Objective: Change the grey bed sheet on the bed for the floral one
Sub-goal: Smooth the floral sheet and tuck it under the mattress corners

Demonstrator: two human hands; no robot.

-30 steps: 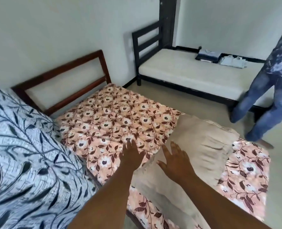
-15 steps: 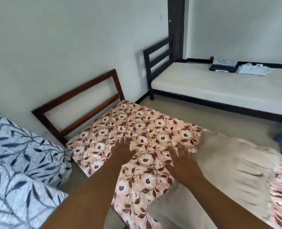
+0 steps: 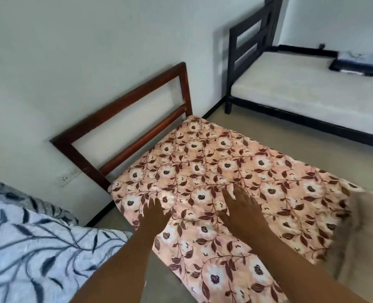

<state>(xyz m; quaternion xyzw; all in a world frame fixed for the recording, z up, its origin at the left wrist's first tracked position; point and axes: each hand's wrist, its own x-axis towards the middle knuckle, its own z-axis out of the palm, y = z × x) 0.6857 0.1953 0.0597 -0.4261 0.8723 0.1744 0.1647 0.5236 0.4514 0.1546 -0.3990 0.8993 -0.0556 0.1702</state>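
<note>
A mattress with a pink floral cover [image 3: 235, 171] lies in a brown wooden bed frame [image 3: 124, 119]. A beige-grey sheet [image 3: 364, 232] is bunched at the right, off the head end of the mattress. My left hand [image 3: 154, 215] lies flat near the mattress's near edge, fingers straight. My right hand [image 3: 241, 206] rests flat on the floral surface a little to its right, fingers spread. Neither hand holds anything. A white cloth with dark blue leaf print [image 3: 28, 248] lies at the lower left.
A second bed with a black frame [image 3: 253, 33] and bare cream mattress [image 3: 312, 88] stands at the back right, with folded clothes [image 3: 356, 62] on it. A wall socket [image 3: 66, 178] sits low on the wall. Bare floor [image 3: 268, 127] runs between the beds.
Both hands slid toward the head end of the floral mattress, away from the beige-grey sheet. The view turned left; the person in jeans is out of sight.
</note>
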